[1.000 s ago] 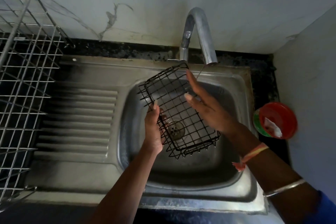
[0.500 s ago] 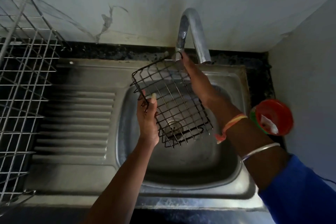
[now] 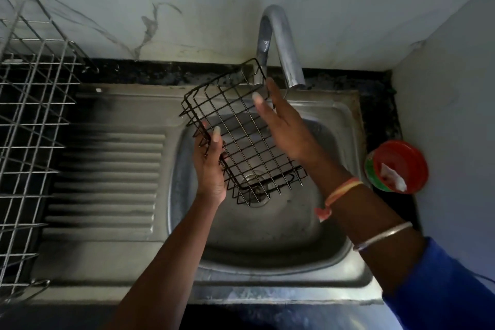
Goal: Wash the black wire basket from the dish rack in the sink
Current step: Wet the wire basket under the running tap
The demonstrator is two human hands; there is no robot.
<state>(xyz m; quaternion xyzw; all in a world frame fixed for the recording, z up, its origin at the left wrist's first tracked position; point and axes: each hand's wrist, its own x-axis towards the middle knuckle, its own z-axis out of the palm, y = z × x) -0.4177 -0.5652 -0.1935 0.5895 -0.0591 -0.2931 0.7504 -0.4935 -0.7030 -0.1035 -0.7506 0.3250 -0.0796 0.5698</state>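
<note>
Black wire basket [image 3: 241, 142], rectangular grid, held tilted over the steel sink [image 3: 267, 236] bowl at frame centre, below the curved chrome tap [image 3: 284, 43]. Left hand [image 3: 210, 169] grips its left rim, thumb over the wires. Right hand [image 3: 286, 128] lies flat, fingers straight, against the right side.

Dim, murky frame, wide-angle bowing at edges

A red-lidded tub [image 3: 396, 166] sits on black counter [image 3: 380, 120] near a steel tap [image 3: 290, 61].
</note>
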